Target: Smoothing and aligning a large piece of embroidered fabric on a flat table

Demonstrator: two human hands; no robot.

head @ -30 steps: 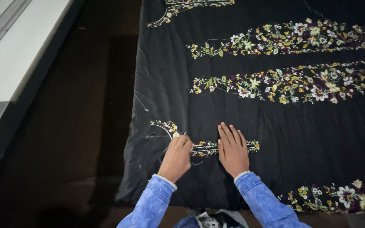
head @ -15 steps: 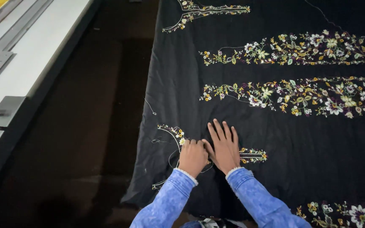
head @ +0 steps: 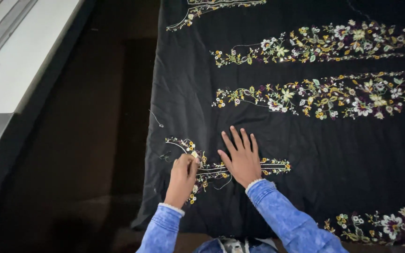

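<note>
From the head camera, the black fabric (head: 277, 122) is lying spread flat, and everything else is placing itself around it. The left hand (head: 182, 178) is curling its fingers at the small embroidered neckline motif (head: 198, 164) near the fabric's lower left corner, seemingly pinching a bit of stitching or a thread (too small to tell which). The right hand (head: 241, 157) is resting open and flat just beside it, pinning the cloth. Doing this well probably means keeping that palm pressing firmly so the fabric is not puckering while the pinch works.

Two long floral bands (head: 324, 93) are running across the fabric above the hands. A pale bench edge (head: 24, 61) is sitting well left of the fabric.
</note>
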